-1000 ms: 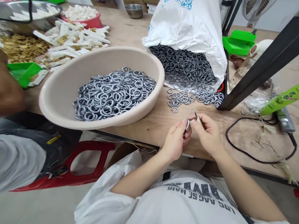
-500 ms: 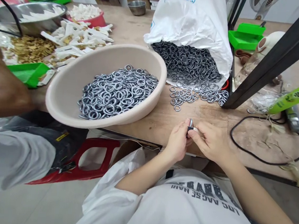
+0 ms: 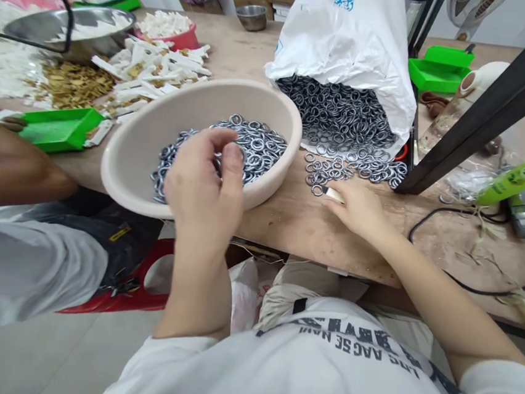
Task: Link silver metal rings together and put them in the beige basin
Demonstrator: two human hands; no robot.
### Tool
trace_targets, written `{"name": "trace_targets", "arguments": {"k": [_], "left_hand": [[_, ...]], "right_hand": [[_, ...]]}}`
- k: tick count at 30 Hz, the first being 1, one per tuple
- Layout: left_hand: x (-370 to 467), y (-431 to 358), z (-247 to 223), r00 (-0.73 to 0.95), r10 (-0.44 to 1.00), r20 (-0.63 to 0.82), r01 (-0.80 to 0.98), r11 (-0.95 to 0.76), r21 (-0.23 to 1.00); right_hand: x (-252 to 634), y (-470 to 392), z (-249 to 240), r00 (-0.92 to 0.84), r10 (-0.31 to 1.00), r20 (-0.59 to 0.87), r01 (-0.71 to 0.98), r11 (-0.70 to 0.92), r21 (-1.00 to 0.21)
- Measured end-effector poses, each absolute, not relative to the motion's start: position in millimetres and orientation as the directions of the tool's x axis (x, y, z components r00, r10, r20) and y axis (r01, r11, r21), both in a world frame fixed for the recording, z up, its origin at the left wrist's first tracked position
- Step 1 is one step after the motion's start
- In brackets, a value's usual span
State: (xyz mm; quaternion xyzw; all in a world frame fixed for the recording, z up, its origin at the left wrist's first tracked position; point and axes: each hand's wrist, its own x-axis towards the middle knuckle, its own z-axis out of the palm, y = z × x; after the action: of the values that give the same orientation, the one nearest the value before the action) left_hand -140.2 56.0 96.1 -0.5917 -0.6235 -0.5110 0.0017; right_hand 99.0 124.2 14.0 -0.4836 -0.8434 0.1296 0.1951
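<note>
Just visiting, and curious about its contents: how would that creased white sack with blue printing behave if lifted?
The sack is probably floppy, since its sides crease and sag. It looks heavy, given the many round grey metal-looking rings inside. It may spill if lifted carelessly, because it gapes toward the loose rings in front.

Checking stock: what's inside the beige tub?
A heap of grey rings lies in the beige tub. The left hand hides part of the heap; whatever lies beneath the top rings is covered.
</note>
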Motion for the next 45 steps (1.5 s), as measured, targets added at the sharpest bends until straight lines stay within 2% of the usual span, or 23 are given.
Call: {"name": "trace_targets", "arguments": {"k": [3,5,7,9,10,11,13,15,17,18,20,22,25,28,30,35,39,45], "left_hand": [[-173,73,101,-0.218,0.745,0.631,0.916,-0.067,0.396],[-174,73,97,-0.154,0.725,0.672,0.954,-0.067,0.291],[-159,67,88,-0.067,0.689,0.722,0.952,-0.172,0.253],[-133,57,77,0.051,0.696,0.716,0.909,-0.330,0.256],[-118,53,70,0.132,0.732,0.669,0.874,-0.404,0.270],[-103,50,62,0.215,0.780,0.587,0.837,-0.457,0.301],[-78,48,46,0.271,0.858,0.436,0.777,-0.462,0.427],[-60,49,32,0.238,0.918,0.318,0.643,-0.394,0.656],[-46,51,22,0.173,0.966,0.194,0.350,-0.245,0.904],[-41,51,18,0.146,0.981,0.125,0.168,-0.149,0.974],[-30,49,13,0.121,0.993,0.000,-0.129,0.016,0.992],[-21,45,12,0.137,0.988,-0.071,-0.286,0.108,0.952],[-10,39,15,0.188,0.974,-0.124,-0.407,0.192,0.893],[-5,37,18,0.196,0.962,-0.191,-0.485,0.264,0.833],[-5,38,20,0.193,0.954,-0.227,-0.519,0.296,0.802],[-6,38,21,0.177,0.942,-0.285,-0.552,0.335,0.764],[-5,38,23,0.163,0.941,-0.296,-0.589,0.333,0.736],[-6,38,22,0.232,0.935,-0.268,-0.579,0.354,0.734]], "right_hand": [[75,140,10,-0.512,0.850,0.128,0.814,0.527,-0.244],[71,147,9,-0.506,0.856,0.110,0.825,0.517,-0.228],[76,146,13,-0.500,0.856,0.133,0.789,0.513,-0.339],[87,136,22,-0.518,0.845,0.135,0.655,0.493,-0.573],[93,129,28,-0.529,0.839,0.125,0.557,0.455,-0.695],[98,120,33,-0.540,0.835,0.110,0.453,0.398,-0.797],[107,102,40,-0.517,0.851,0.092,0.302,0.282,-0.911],[111,84,42,-0.456,0.886,0.088,0.213,0.205,-0.955],[111,70,38,-0.357,0.927,0.114,0.145,0.176,-0.974],[111,65,35,-0.298,0.945,0.136,0.123,0.179,-0.976],[111,58,28,-0.194,0.966,0.172,0.123,0.198,-0.972],[112,56,23,-0.154,0.972,0.179,0.154,0.202,-0.967],[115,61,20,-0.157,0.978,0.137,0.166,0.163,-0.973],[120,64,20,-0.154,0.977,0.147,0.144,0.170,-0.975],[124,61,21,-0.176,0.961,0.212,0.193,0.245,-0.950],[131,47,26,-0.328,0.876,0.354,0.428,0.472,-0.771],[132,44,29,-0.382,0.843,0.379,0.502,0.533,-0.681],[133,44,27,-0.385,0.856,0.346,0.484,0.506,-0.714]]}}
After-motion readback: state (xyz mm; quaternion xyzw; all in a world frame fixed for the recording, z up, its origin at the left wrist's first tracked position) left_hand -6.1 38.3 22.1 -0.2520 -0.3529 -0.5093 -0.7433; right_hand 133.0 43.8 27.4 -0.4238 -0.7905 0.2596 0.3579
